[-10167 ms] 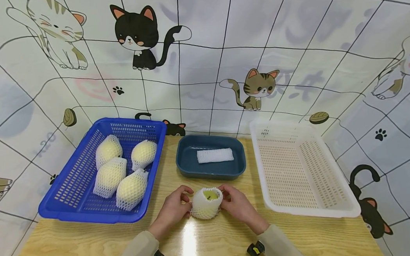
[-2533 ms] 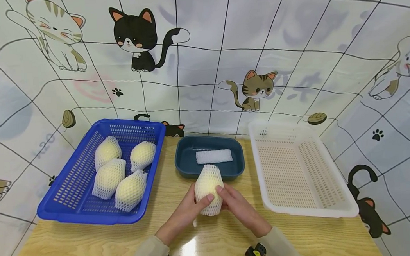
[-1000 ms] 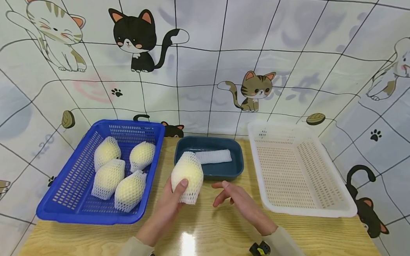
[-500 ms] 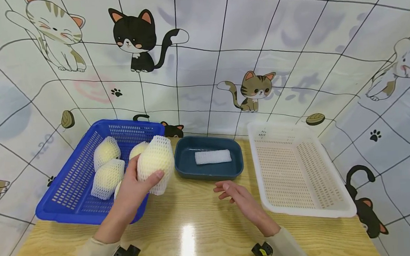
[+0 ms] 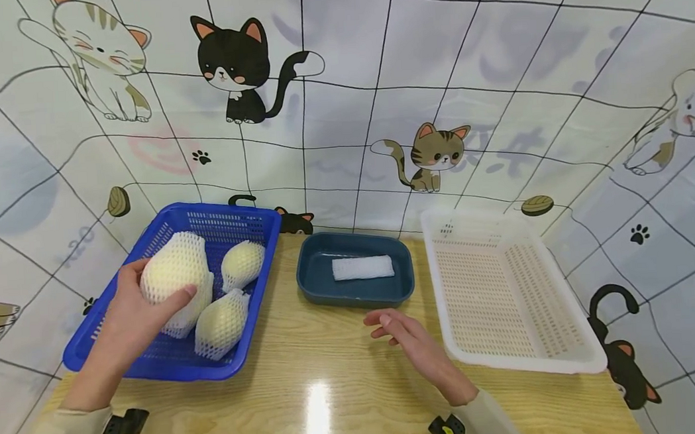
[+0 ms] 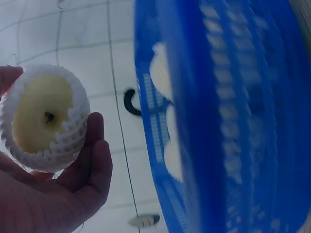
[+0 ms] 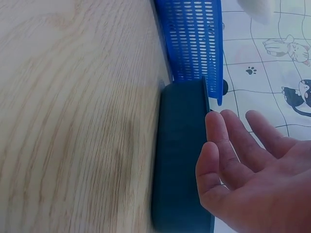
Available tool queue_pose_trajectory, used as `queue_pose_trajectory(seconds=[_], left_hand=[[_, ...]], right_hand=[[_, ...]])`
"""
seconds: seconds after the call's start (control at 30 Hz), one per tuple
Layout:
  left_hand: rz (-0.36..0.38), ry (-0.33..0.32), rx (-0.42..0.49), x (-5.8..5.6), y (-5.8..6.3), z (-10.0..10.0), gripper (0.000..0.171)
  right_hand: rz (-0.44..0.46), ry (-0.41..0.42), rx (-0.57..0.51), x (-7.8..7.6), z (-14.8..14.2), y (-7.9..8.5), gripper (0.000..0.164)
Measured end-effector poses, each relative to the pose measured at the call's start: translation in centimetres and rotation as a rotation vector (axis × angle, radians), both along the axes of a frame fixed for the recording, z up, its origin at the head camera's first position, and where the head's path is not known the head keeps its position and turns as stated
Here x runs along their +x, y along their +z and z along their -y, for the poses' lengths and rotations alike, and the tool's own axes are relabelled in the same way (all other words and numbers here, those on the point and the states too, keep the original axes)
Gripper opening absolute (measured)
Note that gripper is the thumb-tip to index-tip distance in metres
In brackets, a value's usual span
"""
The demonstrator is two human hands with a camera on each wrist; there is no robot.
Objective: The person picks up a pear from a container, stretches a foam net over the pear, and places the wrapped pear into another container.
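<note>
A pale yellow round fruit in a white foam net (image 5: 174, 271) is gripped by my left hand (image 5: 129, 320), above the left part of the blue basket (image 5: 222, 219). In the left wrist view, fingers and thumb curve around the netted fruit (image 6: 43, 114), whose bare end shows a small dark pit. More netted fruits (image 5: 222, 323) lie in the basket, some partly hidden behind the held one. My right hand (image 5: 409, 339) hovers over the table with loosely bent fingers, holding nothing. It is nearest the dark teal tray (image 5: 355, 299), where a flat white foam net (image 5: 362, 267) lies.
A white perforated basket (image 5: 523, 360) stands at the right of the wooden table (image 5: 287, 406). Behind everything hangs a white sheet (image 5: 340, 98) printed with cats and grid lines. The blue basket's raised rim is below and around my left hand.
Earlier, both hands worked on the fruit at mid-table, its net now drawn over it. My right hand released it; my left carried it left over the blue basket. The right hand has hardly moved since.
</note>
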State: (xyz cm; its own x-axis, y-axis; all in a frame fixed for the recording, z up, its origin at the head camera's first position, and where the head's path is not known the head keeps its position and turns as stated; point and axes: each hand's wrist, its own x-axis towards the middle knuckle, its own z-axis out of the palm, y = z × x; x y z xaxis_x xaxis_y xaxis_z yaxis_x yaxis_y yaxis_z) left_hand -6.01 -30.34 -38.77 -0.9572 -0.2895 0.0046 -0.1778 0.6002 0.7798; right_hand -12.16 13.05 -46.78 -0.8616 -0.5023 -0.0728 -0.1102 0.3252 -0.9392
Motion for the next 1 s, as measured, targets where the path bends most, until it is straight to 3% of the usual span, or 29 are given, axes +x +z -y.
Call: queue_pose_trajectory(seconds=[0.23, 0.37, 0.6, 0.8, 0.9, 1.0], left_hand=[[-0.01, 0.075, -0.228, -0.2, -1.5, 2.6, 0.105], [-0.013, 0.052, -0.326, -0.2, -2.4, 3.8, 0.103], [-0.024, 0.027, -0.585, 0.2, -3.9, 4.3, 0.091], [-0.136, 0.085, -0.713, 0.4, -4.7, 4.7, 0.073], [-0.133, 0.107, -0.761, 0.6, -4.9, 4.9, 0.076], [-0.082, 0.099, -0.781, 0.8, -4.9, 5.2, 0.08]], right_hand=[[-0.006, 0.013, 0.003, -0.1, 0.0, -0.1, 0.049], [0.011, 0.018, -0.001, -0.2, 0.0, -0.1, 0.049], [0.023, 0.016, 0.002, -0.3, 0.2, -0.1, 0.047], [0.015, 0.015, 0.026, -0.5, 0.2, -0.4, 0.046], [0.015, 0.015, 0.032, -0.5, 0.1, -0.5, 0.045], [0.018, 0.017, 0.035, -0.4, 0.1, -0.5, 0.044]])
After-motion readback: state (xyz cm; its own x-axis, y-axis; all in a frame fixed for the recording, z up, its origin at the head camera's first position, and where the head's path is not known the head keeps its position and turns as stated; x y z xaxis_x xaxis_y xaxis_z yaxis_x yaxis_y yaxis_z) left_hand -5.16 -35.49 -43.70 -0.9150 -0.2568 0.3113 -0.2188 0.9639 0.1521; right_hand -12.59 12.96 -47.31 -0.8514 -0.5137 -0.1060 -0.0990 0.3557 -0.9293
